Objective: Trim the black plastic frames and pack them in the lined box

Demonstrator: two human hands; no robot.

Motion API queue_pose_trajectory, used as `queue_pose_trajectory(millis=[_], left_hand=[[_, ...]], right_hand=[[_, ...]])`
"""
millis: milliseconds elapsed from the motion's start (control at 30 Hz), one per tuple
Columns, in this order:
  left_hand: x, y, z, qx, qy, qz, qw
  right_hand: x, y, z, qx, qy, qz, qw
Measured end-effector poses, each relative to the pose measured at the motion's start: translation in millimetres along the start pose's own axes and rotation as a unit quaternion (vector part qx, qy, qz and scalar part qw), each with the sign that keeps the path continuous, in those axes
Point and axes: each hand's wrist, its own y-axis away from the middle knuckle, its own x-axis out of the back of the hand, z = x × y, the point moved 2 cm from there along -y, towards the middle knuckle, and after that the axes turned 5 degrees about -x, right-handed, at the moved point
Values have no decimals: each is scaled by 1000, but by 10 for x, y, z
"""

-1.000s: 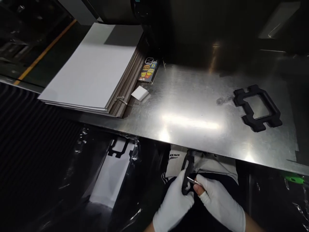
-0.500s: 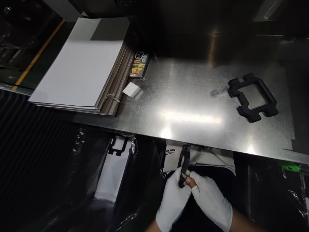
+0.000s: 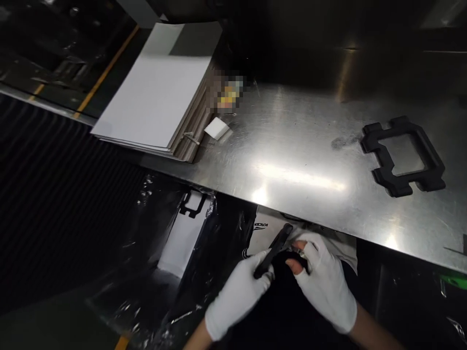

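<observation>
My left hand (image 3: 242,291), in a white glove, grips a black frame-shaped part (image 3: 275,250) by its lower end. The part is tilted and seen nearly edge-on. My right hand (image 3: 321,279) is a little to the right of it, apart from it, its glove leaving the thumb and forefinger tips bare. The fingers are curled, with a small greyish, shiny thing (image 3: 299,251) at the forefinger, too small to name. Another black frame (image 3: 379,158) with notched edges lies flat on the metal table (image 3: 299,146).
A tied stack of white-topped card sheets (image 3: 153,92) stands on the table's left, beside a small white block (image 3: 216,128) and a pixelated colourful item (image 3: 229,95). Below the table edge, a clear plastic bag (image 3: 146,282) surrounds a white strip (image 3: 180,243) with a black frame (image 3: 193,204) on it.
My hands were together on the black part; now they are apart. The left has moved left with the part, the right slightly up and right. The whole view has shifted.
</observation>
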Motion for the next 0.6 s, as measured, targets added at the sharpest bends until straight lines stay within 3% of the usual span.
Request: queue_pose_trajectory(millis=[100,167,200,233,300,333,367,400,500,600], left_hand=[[311,36,-4,30,-9,-79,996],[470,67,-52,18,-15,-81,996],[527,90,-87,-1,-33,-26,999],[565,128,-128,-22,-58,73,995],[547,262,-229,-38,-88,326,940],[477,338,-289,-24,-77,419,904],[376,396,-349,-2,-45,469,882],[259,420,-400,18,4,474,880],[-34,308,-429,21,155,381,911],[-53,50,-334,-9,209,354,912]], right_hand=[[58,-328,-58,98,48,-120,987],[24,-496,-90,122,82,-179,973],[-3,-555,-100,115,96,-183,972],[-33,-599,-109,99,102,-174,974],[-106,-649,-136,59,83,-157,982],[-148,-663,-158,36,62,-157,985],[-195,-671,-189,16,40,-162,986],[-245,-675,-230,0,24,-167,986],[-421,-639,-380,-13,-5,-180,984],[-594,-519,-474,11,-61,-191,980]])
